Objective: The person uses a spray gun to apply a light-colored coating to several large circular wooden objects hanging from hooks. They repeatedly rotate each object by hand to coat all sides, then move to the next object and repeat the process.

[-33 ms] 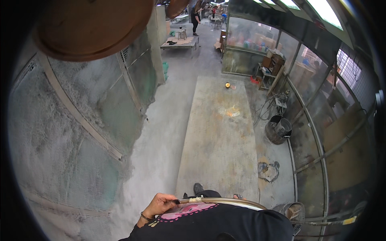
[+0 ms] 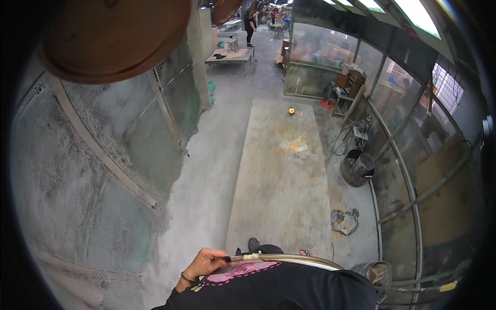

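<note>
At the lower middle, my left hand [image 2: 207, 262] is closed, its fingers and thumb pinching the end of a brownish hose [image 2: 289, 257]. Pale tape is wound round the hose a little to the right of my fingers, and a dark piece shows at my thumb. The hose curves rightward in front of my black top [image 2: 289, 287], which has a pink print. A bracelet sits on my left wrist. My right hand does not show. Above, at the upper left, hangs a large round brown disc [image 2: 113, 46], with a smaller brown disc [image 2: 226, 11] beyond it.
A long stained board [image 2: 281, 191] lies on the dusty floor, with a small glowing thing [image 2: 292, 111] at its far end. To the right stand a dark bucket [image 2: 356, 173], cables and a framed partition [image 2: 408, 181]. Dusty panels [image 2: 93, 206] line the left. A person [image 2: 250, 28] stands far off.
The large brown disc has swung slightly left and down. The distant person has shifted a little. My left hand and the hose have stayed put.
</note>
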A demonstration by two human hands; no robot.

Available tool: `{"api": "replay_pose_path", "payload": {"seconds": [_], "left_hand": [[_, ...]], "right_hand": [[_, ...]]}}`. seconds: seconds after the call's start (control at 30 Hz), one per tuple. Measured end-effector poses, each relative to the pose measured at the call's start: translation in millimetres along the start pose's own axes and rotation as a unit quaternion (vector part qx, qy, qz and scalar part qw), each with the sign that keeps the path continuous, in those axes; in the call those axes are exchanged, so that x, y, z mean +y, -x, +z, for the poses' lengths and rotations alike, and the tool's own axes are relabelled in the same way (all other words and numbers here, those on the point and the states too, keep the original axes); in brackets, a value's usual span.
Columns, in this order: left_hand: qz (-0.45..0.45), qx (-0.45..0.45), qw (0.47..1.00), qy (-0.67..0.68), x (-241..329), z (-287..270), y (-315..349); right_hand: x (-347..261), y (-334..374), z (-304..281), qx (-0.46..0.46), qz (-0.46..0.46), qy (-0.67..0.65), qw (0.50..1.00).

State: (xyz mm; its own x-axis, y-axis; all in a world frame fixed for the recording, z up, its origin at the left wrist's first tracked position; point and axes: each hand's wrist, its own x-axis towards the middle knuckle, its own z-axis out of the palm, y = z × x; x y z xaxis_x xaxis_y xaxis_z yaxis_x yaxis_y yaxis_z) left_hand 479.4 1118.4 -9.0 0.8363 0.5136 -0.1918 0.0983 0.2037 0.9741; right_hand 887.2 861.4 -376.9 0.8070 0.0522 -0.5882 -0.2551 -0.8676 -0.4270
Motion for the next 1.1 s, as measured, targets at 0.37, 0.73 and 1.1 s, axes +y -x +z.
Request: {"api": "replay_pose_path", "payload": {"seconds": [0.37, 0.73, 1.1], "left_hand": [[-0.017, 0.013, 1.000, 0.003, 35.8, -11.2, -119.2], [-0.019, -0.008, 0.999, 0.038, 46.0, -18.2, -181.7], [-0.062, -0.006, 0.998, 0.016, 44.6, -25.2, -191.1]], "right_hand": [[-139.8, -60.4, -30.7, -0.097, 0.016, -0.020, 0.995], [-178.3, -81.1, -31.8, -0.087, 0.018, -0.013, 0.996], [-175.3, -75.7, -29.6, -0.061, 0.031, 0.008, 0.998]]}}
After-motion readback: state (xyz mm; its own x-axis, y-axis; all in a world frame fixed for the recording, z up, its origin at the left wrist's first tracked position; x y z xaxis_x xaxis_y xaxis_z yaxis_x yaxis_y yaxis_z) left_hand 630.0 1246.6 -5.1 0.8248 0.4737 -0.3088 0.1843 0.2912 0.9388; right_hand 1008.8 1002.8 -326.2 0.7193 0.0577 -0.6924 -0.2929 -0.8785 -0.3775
